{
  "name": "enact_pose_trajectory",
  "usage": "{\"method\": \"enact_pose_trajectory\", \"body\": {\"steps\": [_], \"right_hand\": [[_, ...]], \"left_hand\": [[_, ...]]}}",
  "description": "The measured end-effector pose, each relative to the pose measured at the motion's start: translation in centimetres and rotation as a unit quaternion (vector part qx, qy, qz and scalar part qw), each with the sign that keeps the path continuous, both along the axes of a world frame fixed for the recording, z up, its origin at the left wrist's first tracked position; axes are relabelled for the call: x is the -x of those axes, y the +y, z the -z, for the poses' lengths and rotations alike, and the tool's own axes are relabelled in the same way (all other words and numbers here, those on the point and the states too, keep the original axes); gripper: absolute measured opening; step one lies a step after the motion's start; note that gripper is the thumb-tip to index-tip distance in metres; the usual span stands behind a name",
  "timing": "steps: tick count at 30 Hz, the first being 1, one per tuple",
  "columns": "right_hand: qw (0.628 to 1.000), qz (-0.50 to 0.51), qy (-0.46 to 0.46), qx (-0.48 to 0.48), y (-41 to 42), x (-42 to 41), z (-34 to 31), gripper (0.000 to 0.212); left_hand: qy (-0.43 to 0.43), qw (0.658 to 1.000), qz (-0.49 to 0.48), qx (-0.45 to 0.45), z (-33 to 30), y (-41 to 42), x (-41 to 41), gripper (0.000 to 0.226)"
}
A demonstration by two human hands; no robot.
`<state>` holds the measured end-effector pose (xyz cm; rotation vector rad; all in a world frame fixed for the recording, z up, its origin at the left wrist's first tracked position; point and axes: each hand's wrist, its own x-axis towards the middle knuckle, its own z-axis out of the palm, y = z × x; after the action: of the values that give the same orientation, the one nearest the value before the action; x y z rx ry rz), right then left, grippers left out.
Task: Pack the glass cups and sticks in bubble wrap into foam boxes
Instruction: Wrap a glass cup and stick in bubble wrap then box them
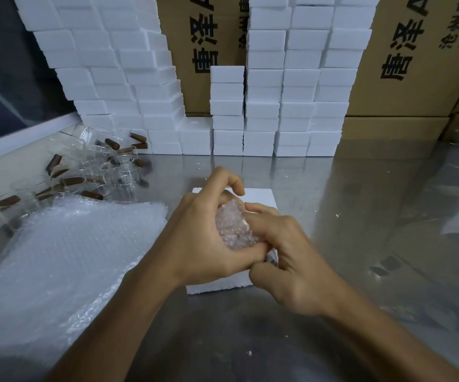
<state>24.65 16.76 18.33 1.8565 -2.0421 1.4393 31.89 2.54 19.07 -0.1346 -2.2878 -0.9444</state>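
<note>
Gleaming steel table (347, 216), stacked foam boxes (300, 106) behind.

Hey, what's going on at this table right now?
A person is packing glassware. Both the left hand and the right hand grip a bubble-wrapped bundle just above a white foam box on the metal table. Unwrapped glass cups with brown handles lie at the left, beside a stack of bubble wrap sheets. Stacked foam boxes line the back.

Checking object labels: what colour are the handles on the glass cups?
Dark brown handles, clearest in the head view.
</note>
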Motion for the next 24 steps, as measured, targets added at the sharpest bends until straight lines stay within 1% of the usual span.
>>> {"method": "enact_pose_trajectory", "body": {"steps": [4, 8, 10, 11, 12, 14, 15, 17, 19, 22, 24], "right_hand": [[1.000, 0.011, 0.008, -0.026, 0.1, 0.1, 0.1, 0.020], [1.000, -0.010, -0.023, -0.015, 0.2, 0.3, 0.2, 0.020], [0.998, -0.015, -0.068, 0.010, 0.0, 0.1, 0.5, 0.017], [0.997, 0.000, -0.075, 0.034, -0.1, 0.1, 0.6, 0.019], [0.995, 0.029, -0.063, 0.065, -0.2, 0.2, 0.8, 0.025], [0.988, 0.091, 0.001, 0.121, -0.3, 0.8, 1.0, 0.038], [0.986, 0.103, 0.026, 0.132, -0.2, 1.0, 1.1, 0.043], [0.988, 0.095, 0.041, 0.118, -0.1, 1.3, 1.3, 0.057], [0.990, 0.098, 0.030, 0.101, -0.4, 1.2, 1.6, 0.065], [0.985, 0.131, -0.008, 0.108, -0.7, 1.0, 1.9, 0.063], [0.985, 0.142, -0.039, 0.093, -0.5, 1.0, 1.8, 0.061]], "left_hand": [[0.005, 1.000, 0.009, 0.004, 0.0, 0.0, 0.0, 0.061], [-0.008, 1.000, 0.015, -0.009, 0.3, 0.0, 0.2, 0.061], [-0.017, 0.999, 0.005, -0.050, 0.5, -0.1, 0.4, 0.059], [-0.017, 0.997, -0.003, -0.081, 0.6, -0.1, 0.5, 0.056], [-0.012, 0.994, -0.018, -0.111, 0.7, -0.3, 0.6, 0.053], [0.003, 0.984, -0.062, -0.167, 0.6, -0.6, 0.7, 0.049], [0.007, 0.977, -0.077, -0.200, 0.6, -0.8, 0.6, 0.049], [-0.002, 0.961, -0.083, -0.262, 0.6, -0.9, 0.6, 0.053], [-0.031, 0.951, -0.074, -0.297, 0.6, -0.7, 0.6, 0.053], [-0.059, 0.944, -0.049, -0.320, 0.6, -0.2, 0.7, 0.054], [-0.075, 0.941, -0.033, -0.329, 0.5, 0.1, 0.7, 0.057]]}}
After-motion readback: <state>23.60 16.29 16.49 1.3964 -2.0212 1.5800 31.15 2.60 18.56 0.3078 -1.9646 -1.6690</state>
